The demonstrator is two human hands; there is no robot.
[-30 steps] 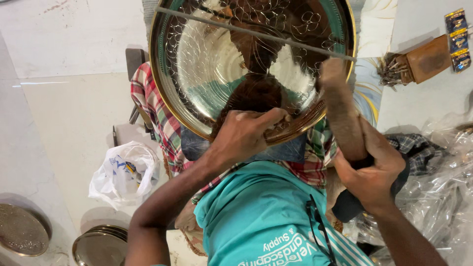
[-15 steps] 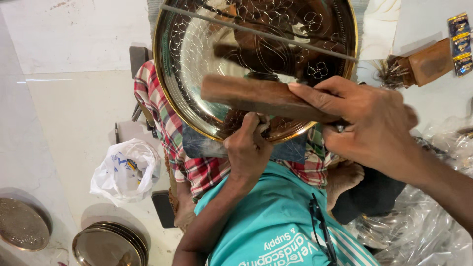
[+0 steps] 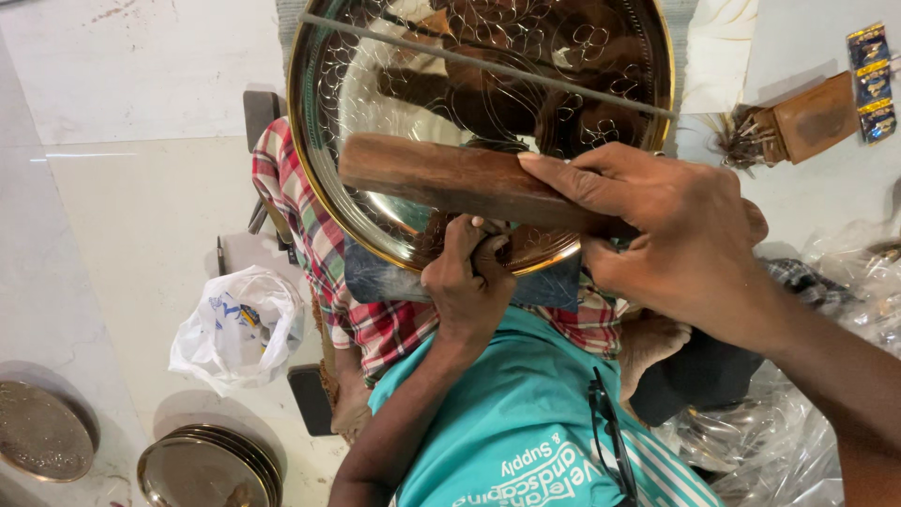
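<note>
1. Pale floor tiles surround the seated worker; a white plastic bag and stacked metal plates lie to the left.
2. An engraved round brass tray rests tilted on the lap, over a checked cloth.
3. Left hand is curled tight around a small tool at the tray's near rim; what the tool is cannot be made out.
4. Right hand clamps a wooden block above the tray.
5. Long axis of the block runs left to right, free end pointing left, slightly upward.
6. Risk, as a judgement: a skewed blow could catch the left fingers or mar the engraving, since they sit just beneath.
</note>
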